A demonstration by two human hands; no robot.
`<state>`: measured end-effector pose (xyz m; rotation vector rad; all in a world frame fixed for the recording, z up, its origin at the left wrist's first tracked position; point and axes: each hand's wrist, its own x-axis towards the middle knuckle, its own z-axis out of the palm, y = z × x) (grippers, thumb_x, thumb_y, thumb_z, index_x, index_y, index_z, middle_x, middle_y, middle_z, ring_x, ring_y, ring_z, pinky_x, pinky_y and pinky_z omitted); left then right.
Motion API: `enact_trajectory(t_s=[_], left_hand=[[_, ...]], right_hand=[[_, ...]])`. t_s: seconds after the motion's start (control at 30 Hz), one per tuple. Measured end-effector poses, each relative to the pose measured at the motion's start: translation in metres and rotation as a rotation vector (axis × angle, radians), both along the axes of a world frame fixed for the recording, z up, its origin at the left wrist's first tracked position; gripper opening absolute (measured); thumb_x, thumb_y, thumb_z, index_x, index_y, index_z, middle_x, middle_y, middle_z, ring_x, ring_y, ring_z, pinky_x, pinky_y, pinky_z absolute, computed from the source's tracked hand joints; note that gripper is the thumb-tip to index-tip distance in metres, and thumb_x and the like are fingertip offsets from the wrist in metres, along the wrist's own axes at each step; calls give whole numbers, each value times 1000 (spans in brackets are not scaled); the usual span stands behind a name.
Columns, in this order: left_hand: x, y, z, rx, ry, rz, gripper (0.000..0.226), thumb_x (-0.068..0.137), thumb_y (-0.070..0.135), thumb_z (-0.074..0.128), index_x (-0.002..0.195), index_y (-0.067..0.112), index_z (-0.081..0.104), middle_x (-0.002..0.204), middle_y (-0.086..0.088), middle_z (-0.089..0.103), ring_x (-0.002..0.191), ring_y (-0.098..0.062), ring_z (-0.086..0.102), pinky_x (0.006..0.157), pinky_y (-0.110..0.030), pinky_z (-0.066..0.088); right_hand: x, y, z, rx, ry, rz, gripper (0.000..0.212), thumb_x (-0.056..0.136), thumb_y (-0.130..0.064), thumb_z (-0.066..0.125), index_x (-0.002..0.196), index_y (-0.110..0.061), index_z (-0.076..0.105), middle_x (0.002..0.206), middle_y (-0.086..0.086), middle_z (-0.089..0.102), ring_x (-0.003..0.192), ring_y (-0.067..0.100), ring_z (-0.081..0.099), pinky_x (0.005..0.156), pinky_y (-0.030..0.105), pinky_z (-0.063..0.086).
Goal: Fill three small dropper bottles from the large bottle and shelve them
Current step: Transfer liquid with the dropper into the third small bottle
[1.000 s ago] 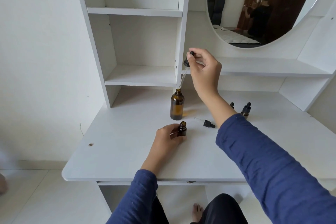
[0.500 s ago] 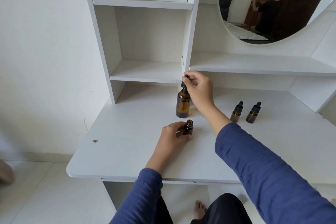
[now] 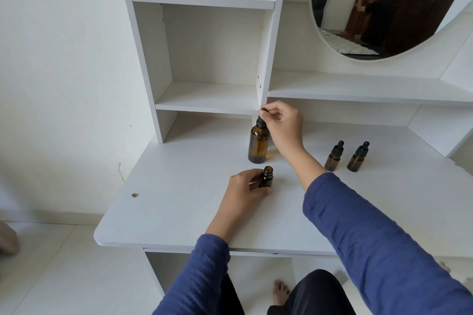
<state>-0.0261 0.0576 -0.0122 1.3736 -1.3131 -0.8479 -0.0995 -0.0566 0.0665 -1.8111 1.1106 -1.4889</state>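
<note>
The large amber bottle [image 3: 258, 147] stands upright on the white desk [image 3: 179, 199], below the shelf unit. My right hand [image 3: 282, 123] pinches the black bulb of its dropper [image 3: 261, 117], which sits in the bottle's neck. In front of it, my left hand [image 3: 245, 190] grips a small amber bottle [image 3: 266, 178] that stands uncapped on the desk. Two more small dropper bottles, one [image 3: 333, 156] beside the other [image 3: 357, 157], stand capped to the right. The cap of the small open bottle is hidden from view.
A white shelf unit [image 3: 207, 98] with open compartments rises behind the bottles, and a long low shelf [image 3: 358, 91] runs right under a round mirror [image 3: 378, 7]. A small brass-coloured bit [image 3: 134, 195] lies near the desk's left edge. My bare foot [image 3: 281, 291] shows under the desk.
My right hand has lowered the dropper from above the large bottle into its neck. The left hand has kept hold of the small open bottle. The view has shifted closer.
</note>
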Motion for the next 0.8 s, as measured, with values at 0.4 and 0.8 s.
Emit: enact_trajectory(t_s=[0.4,0.8], left_hand=[[-1,2,2,14,-15,8,27,77,1,68,103,9,66,103,-10,68,97,-18,65,92,-28,50],[-1,5,4,-8,14,-10,26,77,-1,66,87,22,63,91,1,67,81,-1,63,79,-11,48]], right_hand=[[-1,5,9,11,-1,12,17,83,-8,64,99,-8,69,92,5,70,85,13,65,79,18,52],[-12,26,67,-289,-211,-12,13,85,-2,60,95,0,67,80,4,65,68,-9,61,67,7,48]])
